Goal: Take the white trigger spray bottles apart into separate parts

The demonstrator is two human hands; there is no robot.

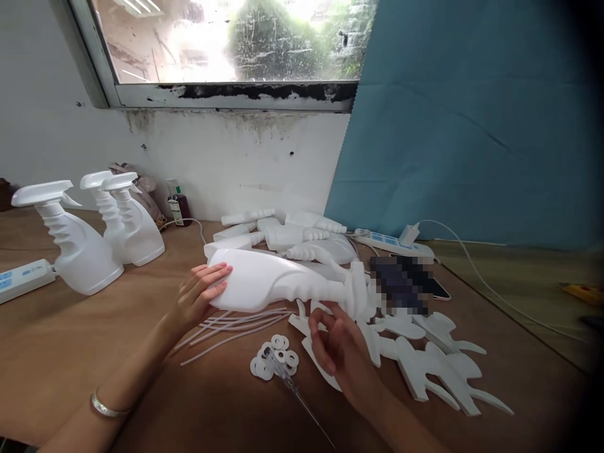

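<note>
A white spray bottle (264,280) lies on its side, raised off the table, its base to the left and its ribbed neck to the right. My left hand (201,292) is closed around the base. At the neck end is a white trigger head (359,292); whether it is screwed on I cannot tell. My right hand (337,343) is just below the neck, fingers loosely curled and apart, with nothing visible between them. Beneath are thin dip tubes (226,327), white ring washers (278,358) and a clear-handled screwdriver (283,371).
More trigger heads (425,365) lie at the right. Several white bottles (292,236) are piled behind. Three assembled spray bottles (87,251) stand at the left near a power strip (26,280). A dark bottle (178,207), another power strip (394,242) and a blurred phone (410,283) are farther back.
</note>
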